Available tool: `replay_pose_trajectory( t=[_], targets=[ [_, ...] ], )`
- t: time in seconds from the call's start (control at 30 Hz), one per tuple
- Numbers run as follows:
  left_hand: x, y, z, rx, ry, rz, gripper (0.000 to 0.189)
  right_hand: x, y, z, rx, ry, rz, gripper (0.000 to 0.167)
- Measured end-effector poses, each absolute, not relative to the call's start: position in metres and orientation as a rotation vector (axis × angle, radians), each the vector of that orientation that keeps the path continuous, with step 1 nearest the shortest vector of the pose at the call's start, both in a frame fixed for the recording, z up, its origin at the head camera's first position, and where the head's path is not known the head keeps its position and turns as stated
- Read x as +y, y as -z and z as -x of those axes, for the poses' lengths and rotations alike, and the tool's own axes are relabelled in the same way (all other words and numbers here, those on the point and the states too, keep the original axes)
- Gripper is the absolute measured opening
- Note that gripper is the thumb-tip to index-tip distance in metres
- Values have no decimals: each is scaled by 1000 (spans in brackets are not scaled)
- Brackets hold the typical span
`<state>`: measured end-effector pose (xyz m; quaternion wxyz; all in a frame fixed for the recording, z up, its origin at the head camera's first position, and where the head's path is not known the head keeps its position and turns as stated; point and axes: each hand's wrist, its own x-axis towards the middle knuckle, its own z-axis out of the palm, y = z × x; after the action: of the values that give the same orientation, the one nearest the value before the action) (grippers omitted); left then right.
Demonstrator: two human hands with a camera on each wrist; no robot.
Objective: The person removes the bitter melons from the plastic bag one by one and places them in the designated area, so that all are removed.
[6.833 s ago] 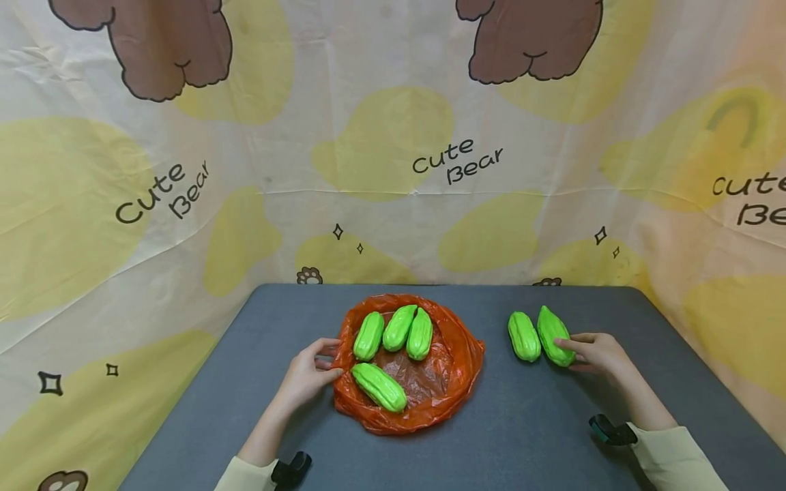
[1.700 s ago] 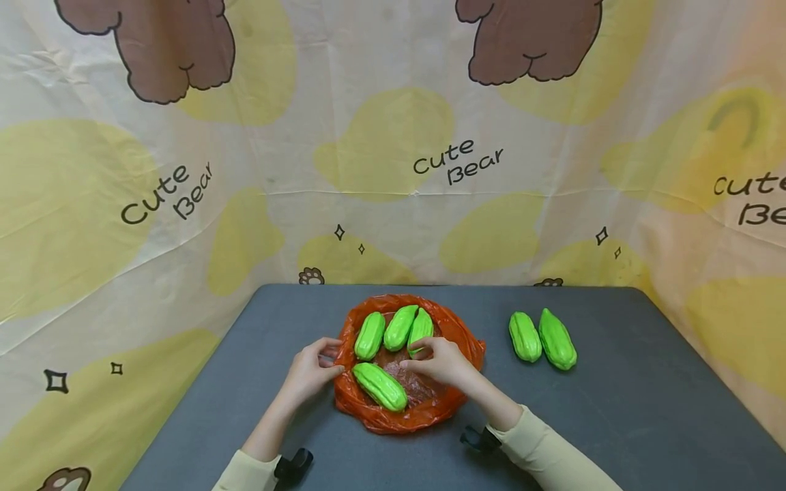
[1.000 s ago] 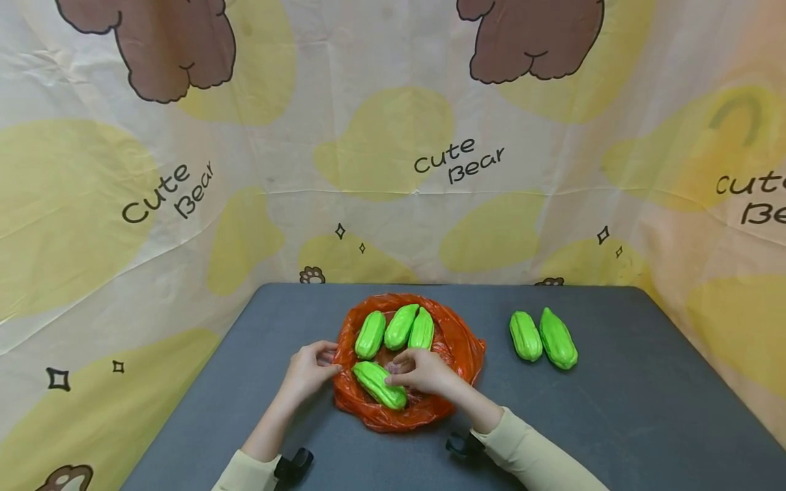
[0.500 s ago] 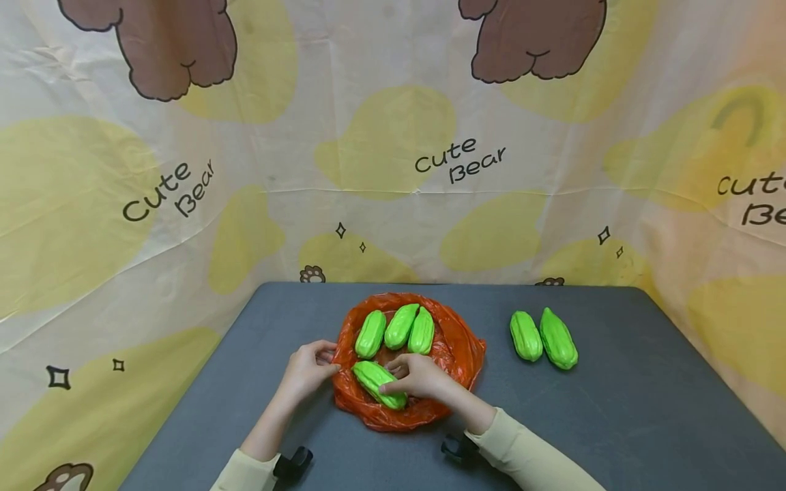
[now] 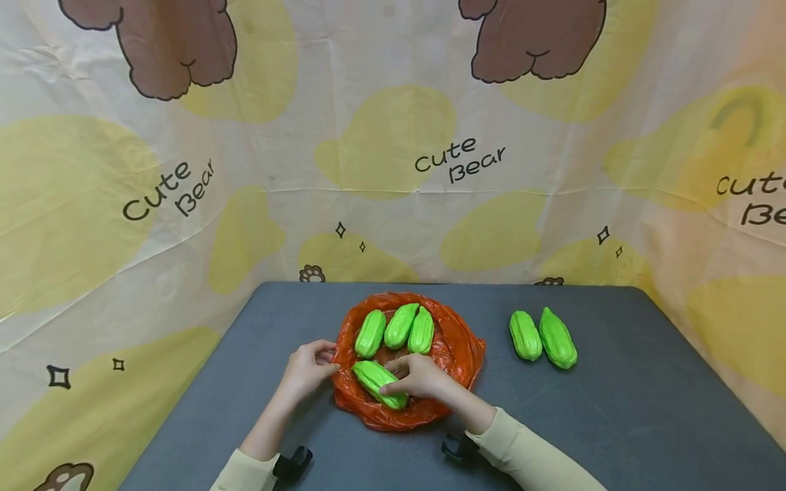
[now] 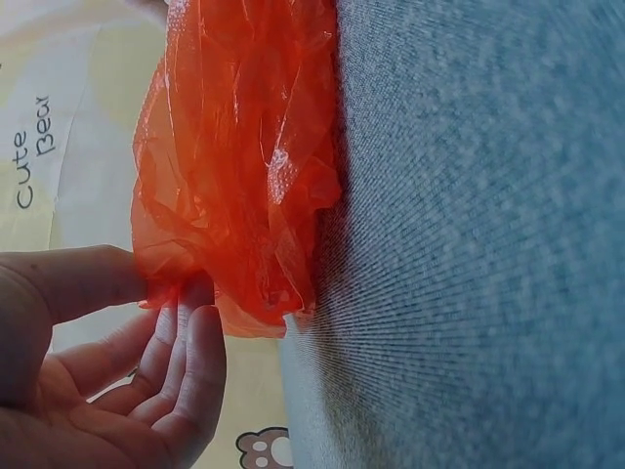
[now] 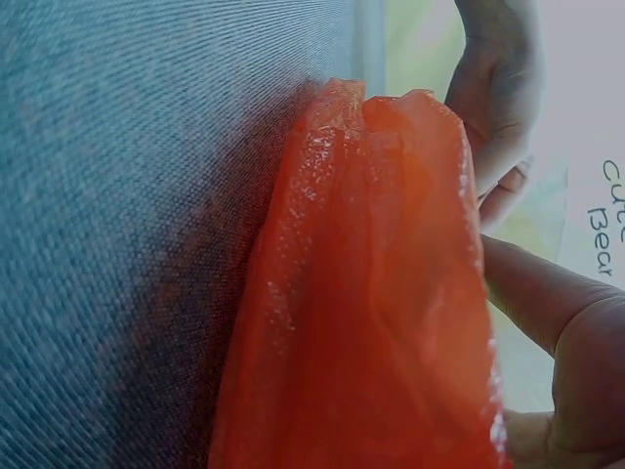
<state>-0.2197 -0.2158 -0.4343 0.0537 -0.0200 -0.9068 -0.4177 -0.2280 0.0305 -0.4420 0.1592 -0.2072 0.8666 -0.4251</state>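
Pinching the bag (image 5: 464, 354) with left hand (image 5: 307, 366) and one gourd (image 5: 370, 376) with right hand (image 5: 420, 376), had four inside, two gourds (image 5: 558, 339) left toward the table (image 5: 620, 409)'s far right corner.

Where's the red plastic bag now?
In the head view, the red plastic bag sits on the table, between the left hand at its left rim and the shorter loose green vegetable to its right.

The words “Cute Bear” (image 5: 459, 161) stand in black on the patterned cloth (image 5: 381, 61): once at left, once in the middle, and once at the right edge, both words cropped. Both wrist views show the words sideways, the right one's “Cute” clipped.
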Motion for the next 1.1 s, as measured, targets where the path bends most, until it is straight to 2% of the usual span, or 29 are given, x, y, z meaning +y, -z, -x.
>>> replay_pose_trajectory(
  t=[0.6, 1.1],
  targets=[
    [-217, 433, 219, -2758, 1273, 57, 30, 53, 428, 228, 2582, 1222, 549, 46],
    [-216, 434, 218, -2757, 1287, 33, 30, 84, 411, 229, 2660, 1281, 404, 51]
  ],
)
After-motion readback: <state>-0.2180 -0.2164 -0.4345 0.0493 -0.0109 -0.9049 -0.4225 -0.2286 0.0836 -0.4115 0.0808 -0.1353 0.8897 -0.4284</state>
